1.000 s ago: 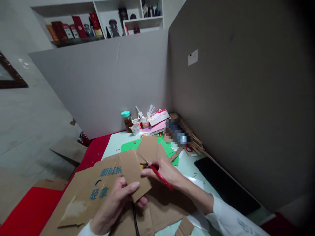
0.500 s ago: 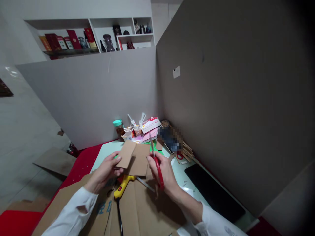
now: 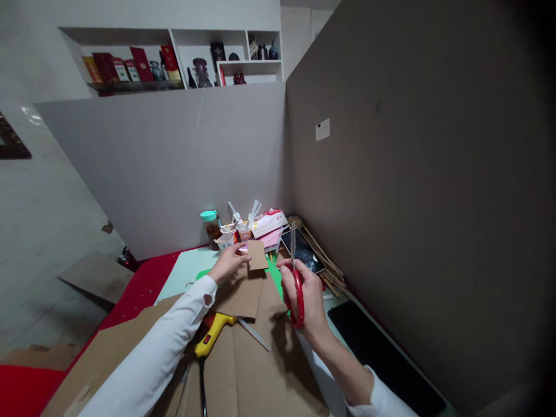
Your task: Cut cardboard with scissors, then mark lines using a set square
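Note:
My left hand reaches forward and pinches a small cut piece of brown cardboard above the table's far end. My right hand grips red-handled scissors, blades closed and pointing up and away. Below both hands lie larger cardboard sheets, and a smaller cardboard panel rests on them just under my left wrist. A yellow glue gun with a black cord lies on the cardboard near my left forearm.
Paper cups with sticks, a jar with a teal lid, a pink and white box, a phone and a bundle of wooden sticks crowd the far corner. Grey partitions wall the back and right. A black pad lies right.
My left hand has carried the small cardboard piece farther forward. My right hand lifted the scissors upright and to the right. The large printed sheet dropped from my hands a second ago.

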`<state>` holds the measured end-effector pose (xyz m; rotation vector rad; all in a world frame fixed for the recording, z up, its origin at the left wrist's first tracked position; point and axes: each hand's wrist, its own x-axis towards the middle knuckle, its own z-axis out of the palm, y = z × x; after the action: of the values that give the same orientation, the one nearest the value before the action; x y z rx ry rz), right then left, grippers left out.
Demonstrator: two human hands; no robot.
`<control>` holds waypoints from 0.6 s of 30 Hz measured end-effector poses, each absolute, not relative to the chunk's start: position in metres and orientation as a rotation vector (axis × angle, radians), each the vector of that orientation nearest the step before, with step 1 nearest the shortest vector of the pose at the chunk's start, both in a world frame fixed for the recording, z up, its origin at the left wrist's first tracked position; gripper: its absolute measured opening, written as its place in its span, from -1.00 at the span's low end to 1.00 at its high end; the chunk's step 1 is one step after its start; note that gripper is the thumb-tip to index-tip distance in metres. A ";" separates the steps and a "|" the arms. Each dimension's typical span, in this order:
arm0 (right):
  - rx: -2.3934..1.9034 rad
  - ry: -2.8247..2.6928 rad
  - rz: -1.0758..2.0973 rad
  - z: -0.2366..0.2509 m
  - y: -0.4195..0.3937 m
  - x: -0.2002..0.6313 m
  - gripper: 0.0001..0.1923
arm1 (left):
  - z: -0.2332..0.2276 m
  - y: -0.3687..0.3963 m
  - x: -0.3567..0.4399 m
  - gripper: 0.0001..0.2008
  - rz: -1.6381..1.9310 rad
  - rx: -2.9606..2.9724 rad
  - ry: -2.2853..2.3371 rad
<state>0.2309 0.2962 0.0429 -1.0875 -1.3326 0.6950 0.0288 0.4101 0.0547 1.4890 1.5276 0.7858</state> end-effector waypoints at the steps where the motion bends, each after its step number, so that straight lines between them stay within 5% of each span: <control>1: -1.089 -1.334 0.694 0.043 0.296 0.231 -0.70 | 0.053 0.411 0.019 -0.60 0.776 1.504 1.598; 10: -1.147 -1.419 0.743 0.041 0.292 0.227 -0.71 | 0.034 0.398 -0.005 -0.62 0.611 1.489 1.730; 18: -1.199 -1.462 0.776 0.042 0.297 0.233 -0.74 | 0.088 0.357 -0.022 -0.67 0.809 1.375 1.589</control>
<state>0.2329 0.2968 0.0418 -1.1991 -1.4615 0.7758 -0.0222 0.3567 0.0882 1.3752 1.5888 0.8089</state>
